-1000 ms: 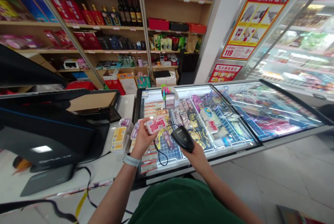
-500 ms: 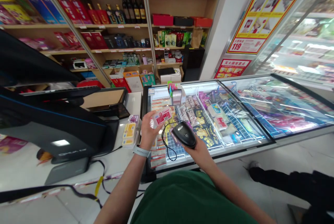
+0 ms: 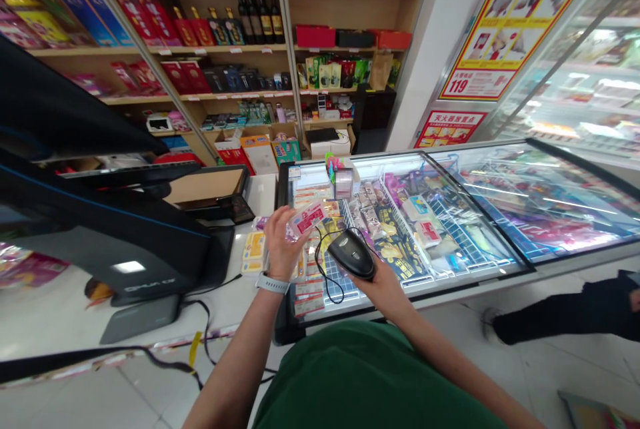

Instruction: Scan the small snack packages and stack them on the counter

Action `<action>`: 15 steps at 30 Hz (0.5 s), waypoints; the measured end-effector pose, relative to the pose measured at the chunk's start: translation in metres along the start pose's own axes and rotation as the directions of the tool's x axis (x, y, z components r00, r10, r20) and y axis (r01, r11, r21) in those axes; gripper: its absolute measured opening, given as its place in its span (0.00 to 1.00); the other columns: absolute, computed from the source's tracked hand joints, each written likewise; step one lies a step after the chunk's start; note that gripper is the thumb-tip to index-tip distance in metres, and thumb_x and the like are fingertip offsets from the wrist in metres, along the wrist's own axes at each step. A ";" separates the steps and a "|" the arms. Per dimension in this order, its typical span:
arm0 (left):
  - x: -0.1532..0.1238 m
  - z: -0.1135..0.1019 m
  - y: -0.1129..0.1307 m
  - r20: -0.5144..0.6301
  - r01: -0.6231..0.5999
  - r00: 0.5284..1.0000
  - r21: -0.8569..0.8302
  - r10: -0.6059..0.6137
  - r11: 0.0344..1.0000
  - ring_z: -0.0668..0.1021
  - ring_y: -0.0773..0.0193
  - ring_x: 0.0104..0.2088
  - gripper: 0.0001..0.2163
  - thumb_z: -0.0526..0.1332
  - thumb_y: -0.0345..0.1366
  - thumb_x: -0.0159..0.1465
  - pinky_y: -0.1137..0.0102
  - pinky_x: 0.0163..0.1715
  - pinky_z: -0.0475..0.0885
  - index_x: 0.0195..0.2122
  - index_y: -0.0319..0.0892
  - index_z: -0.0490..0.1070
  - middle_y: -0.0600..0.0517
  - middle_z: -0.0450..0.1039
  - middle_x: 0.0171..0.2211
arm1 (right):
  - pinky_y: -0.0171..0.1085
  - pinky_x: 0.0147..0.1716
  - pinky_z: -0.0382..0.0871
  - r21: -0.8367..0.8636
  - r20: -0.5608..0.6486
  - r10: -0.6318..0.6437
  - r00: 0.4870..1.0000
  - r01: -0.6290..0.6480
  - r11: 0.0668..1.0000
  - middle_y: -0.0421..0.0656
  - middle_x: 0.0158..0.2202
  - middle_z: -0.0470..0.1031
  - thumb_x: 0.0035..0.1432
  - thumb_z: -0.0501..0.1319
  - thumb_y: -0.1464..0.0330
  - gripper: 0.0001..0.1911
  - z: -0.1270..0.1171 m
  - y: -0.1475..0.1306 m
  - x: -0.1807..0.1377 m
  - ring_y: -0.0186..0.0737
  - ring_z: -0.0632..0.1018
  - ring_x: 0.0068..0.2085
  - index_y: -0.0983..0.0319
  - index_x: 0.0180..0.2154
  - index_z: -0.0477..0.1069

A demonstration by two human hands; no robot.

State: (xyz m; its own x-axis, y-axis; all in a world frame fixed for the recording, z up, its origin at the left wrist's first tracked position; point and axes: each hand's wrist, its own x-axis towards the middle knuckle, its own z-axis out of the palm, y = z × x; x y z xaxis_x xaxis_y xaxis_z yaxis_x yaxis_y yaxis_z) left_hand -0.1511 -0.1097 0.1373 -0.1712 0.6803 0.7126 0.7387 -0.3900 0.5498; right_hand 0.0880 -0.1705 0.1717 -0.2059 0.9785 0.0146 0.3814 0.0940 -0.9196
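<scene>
Between the thumb and fingers of my left hand (image 3: 283, 242) is a small clear pack with a pink-and-white label (image 3: 309, 217), tilted over the freezer's left end. A black handheld barcode scanner (image 3: 351, 254) sits in my right hand (image 3: 383, 286), its head pointing toward the pack but apart from it. The scanner's thin black cable (image 3: 320, 276) loops down over the freezer glass. On the counter beside my left hand lie yellow-and-white packs (image 3: 253, 252), partly hidden by that hand. Most of my right fingers are hidden under the scanner.
A glass-topped chest freezer (image 3: 400, 229) extends to the right. To the left stands a black checkout terminal (image 3: 150, 242) on the white counter (image 3: 55, 322). A holder with colourful items (image 3: 343, 172) is at the freezer's back edge. A person's dark-clothed leg (image 3: 560, 316) shows at right.
The view has shifted slightly. My left hand has turned a little around the pink-labelled pack, while the scanner stays in my right hand. The other person's leg at right has moved.
</scene>
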 end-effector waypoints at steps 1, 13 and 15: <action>-0.001 0.000 0.000 -0.004 0.002 1.000 0.004 -0.002 1.000 0.68 0.54 0.56 0.25 0.68 0.42 0.55 0.56 0.57 0.63 0.53 0.45 0.64 0.44 0.65 0.54 | 0.43 0.47 0.71 0.005 0.005 -0.012 1.000 0.012 1.000 0.43 0.44 0.80 0.51 0.64 0.69 0.22 0.000 -0.001 0.000 0.47 0.79 0.45 0.60 0.50 0.71; -0.004 -0.002 0.001 -0.040 0.040 0.998 0.018 -0.040 0.999 0.68 0.54 0.55 0.26 0.68 0.42 0.55 0.56 0.57 0.62 0.53 0.45 0.63 0.44 0.66 0.54 | 0.44 0.46 0.73 0.002 0.040 -0.026 0.999 0.026 1.000 0.44 0.44 0.80 0.51 0.63 0.69 0.23 0.000 -0.002 -0.001 0.49 0.78 0.47 0.61 0.51 0.71; -0.004 -0.002 0.002 -0.037 0.038 0.999 0.025 -0.037 0.999 0.68 0.54 0.55 0.26 0.68 0.43 0.55 0.56 0.56 0.62 0.53 0.45 0.63 0.44 0.66 0.54 | 0.44 0.47 0.72 0.001 0.049 -0.025 0.999 0.025 1.000 0.44 0.45 0.80 0.52 0.63 0.69 0.23 0.000 -0.003 -0.002 0.48 0.78 0.47 0.60 0.51 0.70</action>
State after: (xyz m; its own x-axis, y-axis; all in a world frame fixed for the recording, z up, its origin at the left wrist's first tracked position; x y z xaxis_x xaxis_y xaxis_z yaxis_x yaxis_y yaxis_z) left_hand -0.1503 -0.1143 0.1364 -0.2220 0.6711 0.7074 0.7477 -0.3485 0.5652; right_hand 0.0876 -0.1724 0.1744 -0.2588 0.9658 0.0183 0.3754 0.1181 -0.9193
